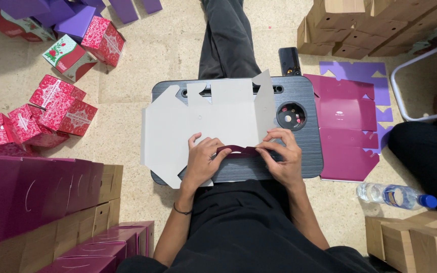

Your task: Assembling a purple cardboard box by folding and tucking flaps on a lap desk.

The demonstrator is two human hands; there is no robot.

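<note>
Left hand (204,161) and right hand (282,157) lie close together, fingers curled, apparently pinching (palms down), forearms angled inward.

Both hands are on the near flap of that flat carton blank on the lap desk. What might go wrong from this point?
1. The carton blank overhangs the lap desk at its left end, so it may tip or slide while the left hand and right hand press the maroon flap.
2. An uneven grip could crease the flap crookedly.
3. The water bottle lies loose beside the flat maroon sheets; it might roll or leak.
</note>
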